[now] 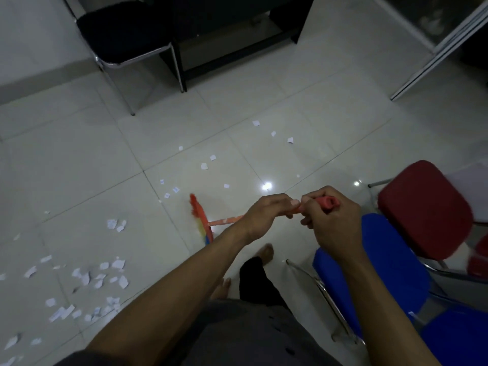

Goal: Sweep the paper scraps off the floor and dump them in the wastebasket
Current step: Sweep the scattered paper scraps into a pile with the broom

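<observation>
Both hands are wrapped around the broom handle (227,220), right hand (330,220) closed over the red top end, left hand (266,215) clamped just below it, nearly touching. So nothing loose there, full grip with both.

The broom head (200,220) sits on the white tile floor (264,107) a little ahead of the person's bare feet, bristles pointing left toward the mess. Right beside them are a blue chair (375,273) and a red chair (425,210), pretty tight on that side.

Looks to me like they're mid-sweep, still herding stuff together. The biggest pile of paper scraps (87,278) is down at the near left, and a thinner scatter (206,165) runs out ahead of the broom, with a few strays further up near the middle of the room. Beyond that there's a black chair (124,33) and a dark desk (237,35).

Next move, I'd guess: reach out past the far strays and drag them back toward the big left pile. No wastebasket or dustpan anywhere in sight, so dumping is a ways off.
</observation>
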